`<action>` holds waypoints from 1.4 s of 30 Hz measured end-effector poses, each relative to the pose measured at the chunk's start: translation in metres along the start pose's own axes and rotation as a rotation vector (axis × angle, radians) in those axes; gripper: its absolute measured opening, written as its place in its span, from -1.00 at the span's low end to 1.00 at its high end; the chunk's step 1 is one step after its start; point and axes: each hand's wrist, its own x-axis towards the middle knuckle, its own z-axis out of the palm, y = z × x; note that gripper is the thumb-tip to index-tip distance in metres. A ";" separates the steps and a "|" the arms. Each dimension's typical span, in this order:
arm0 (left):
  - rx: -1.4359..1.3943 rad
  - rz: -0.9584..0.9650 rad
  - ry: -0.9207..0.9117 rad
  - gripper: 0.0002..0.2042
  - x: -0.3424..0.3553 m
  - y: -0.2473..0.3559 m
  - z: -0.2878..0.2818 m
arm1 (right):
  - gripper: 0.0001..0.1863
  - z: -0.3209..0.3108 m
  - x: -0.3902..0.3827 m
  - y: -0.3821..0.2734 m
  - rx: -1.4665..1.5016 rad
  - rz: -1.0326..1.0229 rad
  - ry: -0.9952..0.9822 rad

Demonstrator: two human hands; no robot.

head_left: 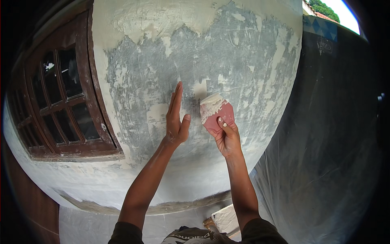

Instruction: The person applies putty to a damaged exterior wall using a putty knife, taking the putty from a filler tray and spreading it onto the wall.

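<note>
My right hand (228,140) grips a pink putty spreader (215,118), thumb pressed on its near face. White putty (212,105) lies thick along the spreader's upper edge, which is at or close to the wall; the exact contact is unclear. To the left, my left hand (177,120) is raised with straight fingers pointing up and the thumb apart, holding nothing. It is close to the wall (183,61), but I cannot tell whether it touches. The wall is grey with patchy white putty, and its upper part is more evenly coated.
A brown wooden window (65,97) with dark panes is set in the wall at left. Dark plastic sheeting (321,134) hangs at right. Low down, near my right forearm, sits a white-smeared block-like thing (225,218) above the grey floor (93,227).
</note>
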 end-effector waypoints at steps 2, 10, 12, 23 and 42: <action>0.015 0.016 0.010 -0.29 0.008 -0.001 0.003 | -0.58 0.002 0.008 -0.004 0.001 -0.009 -0.025; 0.087 0.081 0.006 -0.30 0.046 -0.010 0.008 | -0.64 0.014 0.041 -0.036 -0.134 -0.109 -0.062; 0.105 0.126 0.003 -0.31 0.063 -0.016 0.009 | -0.71 0.025 0.054 -0.050 -0.231 -0.178 -0.067; 0.394 0.349 0.002 -0.31 0.134 -0.051 0.007 | -0.69 0.098 0.175 -0.122 -1.385 -1.428 0.030; 0.438 0.345 0.021 -0.25 0.131 -0.055 0.013 | -0.47 0.100 0.233 -0.112 -2.006 -1.689 -0.022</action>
